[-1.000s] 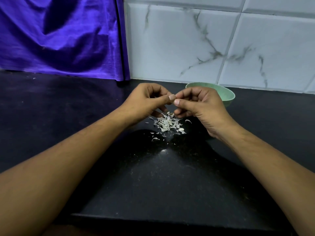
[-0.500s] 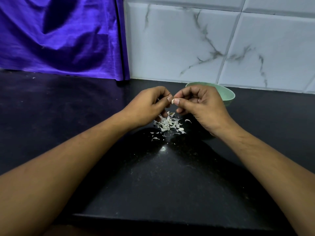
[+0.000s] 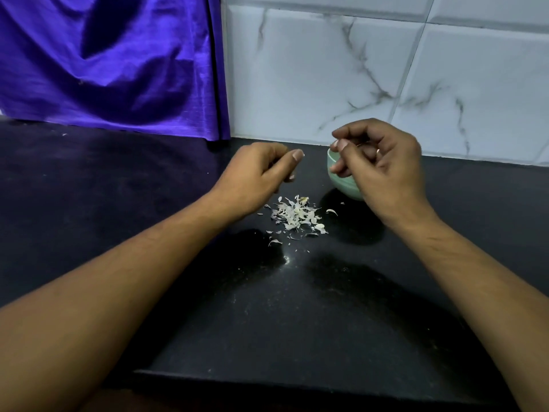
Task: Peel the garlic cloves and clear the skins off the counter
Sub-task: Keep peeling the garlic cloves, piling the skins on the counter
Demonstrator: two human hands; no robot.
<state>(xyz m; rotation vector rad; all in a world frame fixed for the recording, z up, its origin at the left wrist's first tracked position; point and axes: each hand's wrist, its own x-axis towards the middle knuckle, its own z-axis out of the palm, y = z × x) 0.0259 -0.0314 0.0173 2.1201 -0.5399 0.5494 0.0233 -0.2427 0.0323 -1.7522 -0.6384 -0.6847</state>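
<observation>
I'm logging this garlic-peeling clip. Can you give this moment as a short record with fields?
counter: black, glossy
garlic skins: loose pile on the counter
green bowl: behind-right of the pile, partly hidden
left hand: just left of the pile, fingers curled, nothing seen inside
right hand: over the bowl, fingers curled; contents unclear
backdrop: purple cloth, marble tiles
</observation>
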